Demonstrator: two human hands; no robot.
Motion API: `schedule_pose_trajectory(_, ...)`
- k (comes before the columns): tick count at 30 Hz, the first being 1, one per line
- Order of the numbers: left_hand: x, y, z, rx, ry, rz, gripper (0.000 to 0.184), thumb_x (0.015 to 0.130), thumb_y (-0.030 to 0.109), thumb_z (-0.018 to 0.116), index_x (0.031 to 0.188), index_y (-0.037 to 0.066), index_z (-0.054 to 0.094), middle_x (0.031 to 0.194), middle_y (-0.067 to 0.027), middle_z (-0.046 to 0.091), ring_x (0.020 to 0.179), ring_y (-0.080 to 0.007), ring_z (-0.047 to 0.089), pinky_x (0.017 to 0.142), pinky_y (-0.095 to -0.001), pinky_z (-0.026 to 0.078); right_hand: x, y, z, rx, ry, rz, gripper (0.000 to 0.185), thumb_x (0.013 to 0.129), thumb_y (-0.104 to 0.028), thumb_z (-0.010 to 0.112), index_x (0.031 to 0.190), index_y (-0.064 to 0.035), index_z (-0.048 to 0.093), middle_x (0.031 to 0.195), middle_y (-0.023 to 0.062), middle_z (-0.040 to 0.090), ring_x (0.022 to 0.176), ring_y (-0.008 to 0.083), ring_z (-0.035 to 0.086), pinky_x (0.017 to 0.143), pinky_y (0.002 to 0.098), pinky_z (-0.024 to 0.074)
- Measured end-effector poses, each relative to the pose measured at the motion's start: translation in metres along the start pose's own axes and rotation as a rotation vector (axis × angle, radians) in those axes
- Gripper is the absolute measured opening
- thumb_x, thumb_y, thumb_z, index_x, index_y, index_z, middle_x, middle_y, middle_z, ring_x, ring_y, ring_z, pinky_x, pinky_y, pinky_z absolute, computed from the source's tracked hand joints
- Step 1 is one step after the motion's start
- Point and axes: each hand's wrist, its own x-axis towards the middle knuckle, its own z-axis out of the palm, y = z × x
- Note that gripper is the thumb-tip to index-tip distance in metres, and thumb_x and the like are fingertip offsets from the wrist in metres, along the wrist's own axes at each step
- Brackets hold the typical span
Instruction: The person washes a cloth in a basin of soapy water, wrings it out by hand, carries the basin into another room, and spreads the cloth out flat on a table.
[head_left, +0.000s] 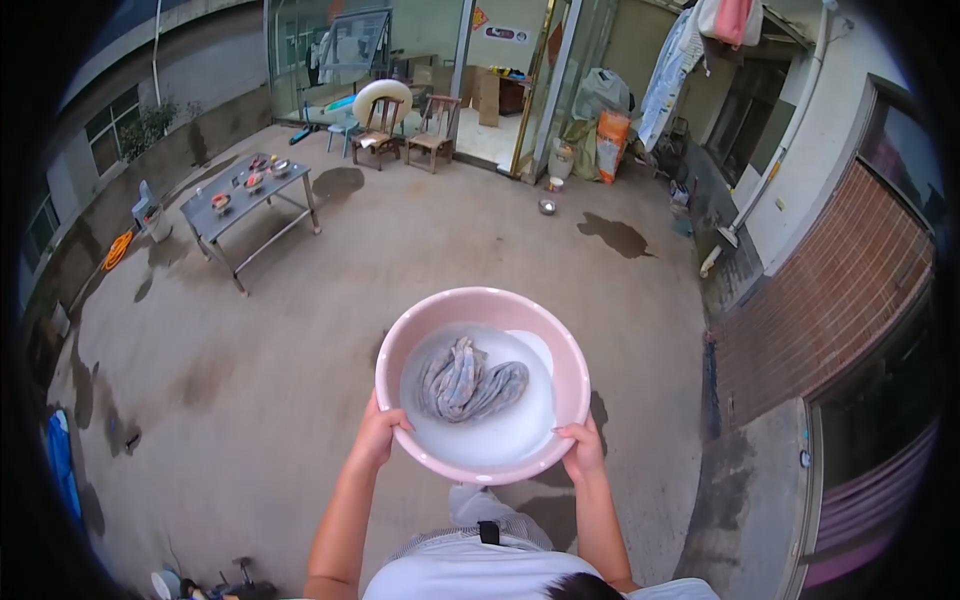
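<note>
Centrally, a pink basin (572,365) is held over the concrete ground (330,340), in front of the person's body. The left hand (382,430) is clamped on the basin's near left wall and the right hand (583,450) on its near right wall, the two hands well apart, each with the thumb hooked over the rim. Inside the basin, in cloudy whitish liquid (500,435), lies a bunched grey patterned cloth (465,385) — between the hands from side to side, slightly farther from the body than either, and touching neither. It sits a little left of the basin's middle, partly above the liquid.

Beyond the basin and to its left stands a grey desk (240,205) bearing small bowls (255,182). Beyond the basin — slightly to its right — a metal bowl (547,207) rests on the ground; farther off, to its left, are two wooden chairs (430,137).
</note>
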Motion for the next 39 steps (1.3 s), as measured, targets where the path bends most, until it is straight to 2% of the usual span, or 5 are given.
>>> schedule_pose_trajectory(10,0.307,0.043,0.074,-0.054,0.018,-0.041,0.078,0.053,-0.009,0.052,0.128,0.002,0.033,0.109,-0.0142,0.049,0.093,-0.024,0.053,0.07,-0.0312,0.051,0.328,-0.064,0.018,-0.009,0.0,0.038,0.069,0.06,0.001,0.053,0.127,0.0013,0.035,0.114,0.0152,0.051,0.105,0.0269,0.051,0.091,0.0357,0.0421)
schedule_pose_trajectory(18,0.59,0.084,0.116,-0.014,-0.024,-0.079,0.072,0.053,-0.009,0.054,0.123,0.003,0.04,0.099,-0.0118,0.053,0.086,-0.0215,0.055,0.067,-0.0304,0.049,0.605,-0.076,0.036,-0.014,0.07,-0.027,0.068,0.058,0.001,0.053,0.124,0.001,0.039,0.111,0.0139,0.053,0.103,0.0264,0.052,0.09,0.0355,0.0432)
schedule_pose_trajectory(21,0.695,0.111,0.132,0.032,-0.039,-0.143,0.075,0.054,-0.007,0.055,0.126,0.004,0.037,0.101,-0.0112,0.053,0.086,-0.0213,0.054,0.07,-0.0308,0.049,0.705,-0.086,0.051,0.0,0.102,-0.05,0.068,0.057,0.002,0.052,0.124,0.0003,0.04,0.112,0.0138,0.053,0.103,0.0266,0.052,0.09,0.0359,0.0435)
schedule_pose_trajectory(30,1.011,0.189,0.179,0.119,-0.138,-0.115,0.071,0.055,-0.005,0.055,0.124,0.003,0.04,0.102,-0.0113,0.053,0.086,-0.0197,0.054,0.071,-0.0302,0.047,1.005,-0.121,0.102,0.07,0.161,-0.072,0.065,0.06,0.002,0.051,0.124,0.0015,0.039,0.11,0.0141,0.053,0.099,0.0259,0.053,0.086,0.0344,0.0453)
schedule_pose_trajectory(39,1.31,0.245,0.217,0.1,-0.025,-0.083,0.069,0.054,-0.005,0.056,0.121,0.001,0.042,0.099,-0.0108,0.055,0.088,-0.0197,0.054,0.073,-0.0299,0.047,1.331,-0.158,0.15,0.066,0.115,-0.045,0.067,0.06,0.003,0.052,0.125,0.0012,0.038,0.113,0.0144,0.051,0.102,0.0261,0.052,0.086,0.0338,0.0459)
